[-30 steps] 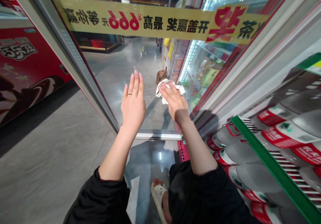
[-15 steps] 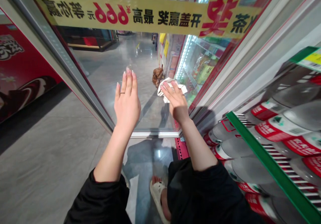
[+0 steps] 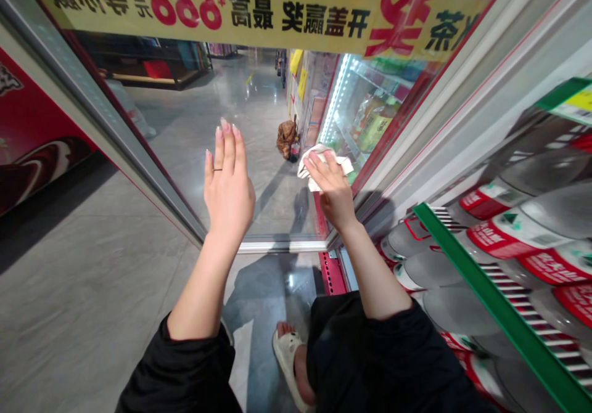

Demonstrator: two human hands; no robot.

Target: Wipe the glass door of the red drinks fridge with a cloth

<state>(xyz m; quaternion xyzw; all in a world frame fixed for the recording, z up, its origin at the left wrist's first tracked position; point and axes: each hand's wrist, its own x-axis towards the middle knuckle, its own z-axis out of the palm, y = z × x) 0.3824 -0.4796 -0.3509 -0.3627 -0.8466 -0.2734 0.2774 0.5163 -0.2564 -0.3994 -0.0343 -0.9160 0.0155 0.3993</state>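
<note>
My left hand [image 3: 229, 182] lies flat against the glass door [image 3: 259, 212], its fingers stretched out and a thin dark ring on one of them. Nothing is in it. Under the fingers of my right hand [image 3: 335, 194] a crumpled white cloth [image 3: 345, 165] is pressed to the same pane, near the door's right-hand frame. Part of the cloth is hidden behind the fingers. Above both hands a yellow strip [image 3: 185, 31] with mirrored red and black lettering runs across the glass.
Large bottles with red labels [image 3: 499, 234] fill the shelves on my right, fronted by a green shelf edge [image 3: 462, 265]. A red cabinet [image 3: 41, 135] stands to the left. Through the glass, a brown crumpled object [image 3: 285, 139] sits on the floor.
My right hand has slid the cloth a little to the right on the glass. My left hand stays flat on the pane; the view has shifted slightly.
</note>
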